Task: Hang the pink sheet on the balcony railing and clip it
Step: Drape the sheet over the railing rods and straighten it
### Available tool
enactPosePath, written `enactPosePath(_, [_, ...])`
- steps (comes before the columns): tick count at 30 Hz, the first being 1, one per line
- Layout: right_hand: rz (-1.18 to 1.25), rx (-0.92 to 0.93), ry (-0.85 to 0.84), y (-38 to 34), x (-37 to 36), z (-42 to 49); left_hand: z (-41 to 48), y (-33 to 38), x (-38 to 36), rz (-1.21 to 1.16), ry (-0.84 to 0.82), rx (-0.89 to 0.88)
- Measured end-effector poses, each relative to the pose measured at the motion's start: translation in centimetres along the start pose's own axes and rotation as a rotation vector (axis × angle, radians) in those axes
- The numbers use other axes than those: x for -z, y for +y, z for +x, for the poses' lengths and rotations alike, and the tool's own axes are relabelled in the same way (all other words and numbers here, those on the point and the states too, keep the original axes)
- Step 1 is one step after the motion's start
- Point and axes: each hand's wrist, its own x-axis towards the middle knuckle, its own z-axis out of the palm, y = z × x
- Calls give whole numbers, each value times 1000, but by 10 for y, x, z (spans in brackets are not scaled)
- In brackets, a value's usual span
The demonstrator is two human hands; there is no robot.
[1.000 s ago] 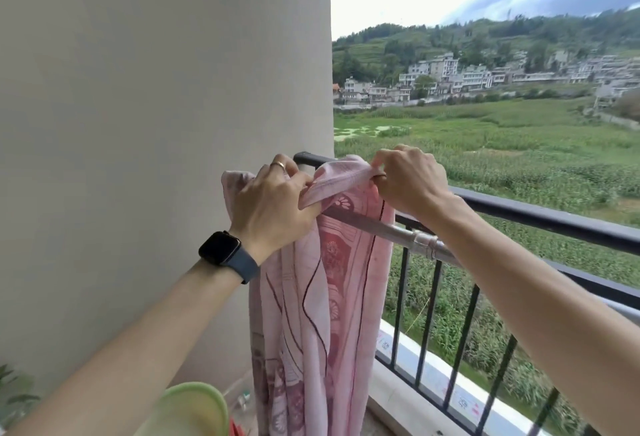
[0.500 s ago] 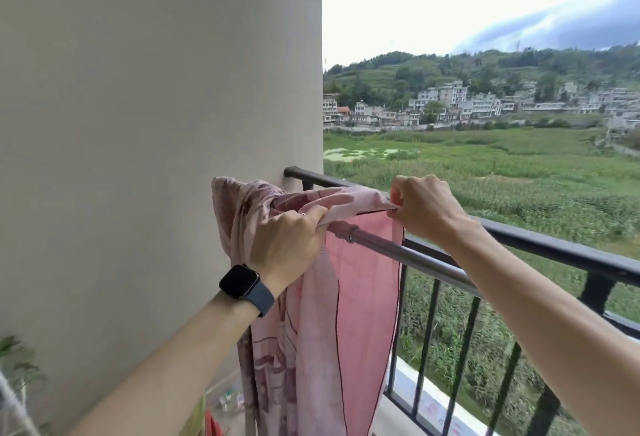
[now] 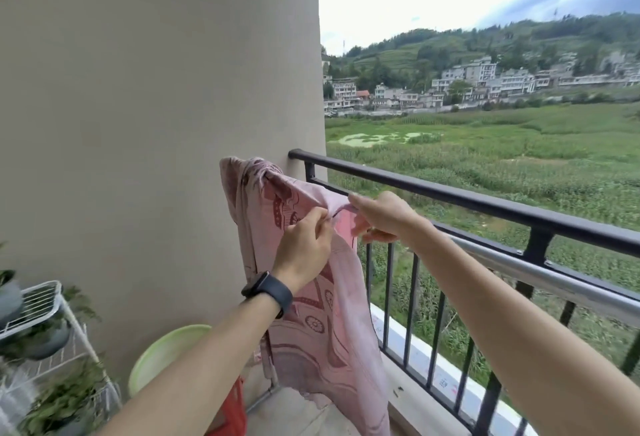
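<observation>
left hand (image 3: pixel 304 248) and right hand (image 3: pixel 384 217), fingers clamped on the pink sheet (image 3: pixel 311 331); unclipped, it could slip off the railing (image 3: pixel 450 193).

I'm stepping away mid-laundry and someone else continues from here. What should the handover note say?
Left grip: pinches the top edge of the pink patterned sheet.
Right grip: holds the same edge, just to the right.
Sheet: draped and bunched at the end nearest the beige wall, apparently over the silver metal rod inside the black balcony railing.
Done: the sheet hangs.
Left: spread it along the rod and clip it. No clip is in view.
</observation>
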Motion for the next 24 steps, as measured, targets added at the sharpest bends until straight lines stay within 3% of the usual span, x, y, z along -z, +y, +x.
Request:
enactPosePath(3, [393, -139, -43, -5, -19, 5, -5, 15, 10, 17, 4, -20])
enactPosePath(6, [715, -152, 61, -5, -25, 5, -7, 21, 14, 55, -23, -6])
enactPosePath(8, [679, -84, 226, 2, -15, 5, -9, 21, 16, 108, -82, 20])
enactPosePath(11, [415, 11, 426, 11, 20, -12, -16, 29, 16, 213, -149, 40])
enactPosePath(17, [200, 69, 511, 41, 74, -69, -38, 77, -4, 400, -176, -4])
enactPosePath(24, [363, 0, 500, 69, 140, -108, -43, 150, -15, 321, -274, -54])
